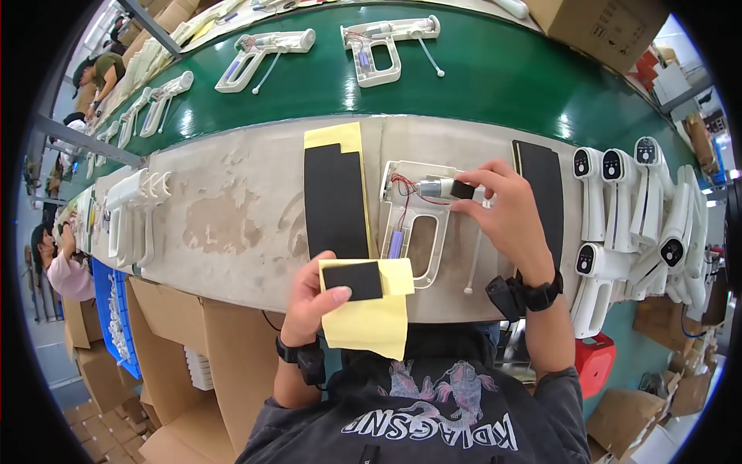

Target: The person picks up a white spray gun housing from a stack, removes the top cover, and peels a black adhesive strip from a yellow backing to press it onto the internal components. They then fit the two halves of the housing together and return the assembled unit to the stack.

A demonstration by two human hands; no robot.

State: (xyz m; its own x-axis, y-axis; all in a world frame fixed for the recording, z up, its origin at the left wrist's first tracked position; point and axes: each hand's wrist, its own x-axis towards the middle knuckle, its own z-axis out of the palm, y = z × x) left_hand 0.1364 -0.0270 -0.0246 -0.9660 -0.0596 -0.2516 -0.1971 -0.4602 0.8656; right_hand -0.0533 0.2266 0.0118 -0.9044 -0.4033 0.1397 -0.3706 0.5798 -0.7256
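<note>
Black foam piece (463,190), probably light, soft and easily creased, is pinched between thumb and fingers of the right hand (506,209) beside the metal motor (433,188) in the open white housing (443,232) on the bench (255,166). The left hand (308,300) clamps a yellow backing sheet (365,325) bearing a rectangular pad (359,281), likely best lifted by its edges.

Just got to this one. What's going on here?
A person at a workbench has their right hand pinching a small black pad at the end of a silver motor in an open white housing. Their left hand holds a yellow sheet with another black piece on it. More open housings sit on the green surface beyond.
</note>
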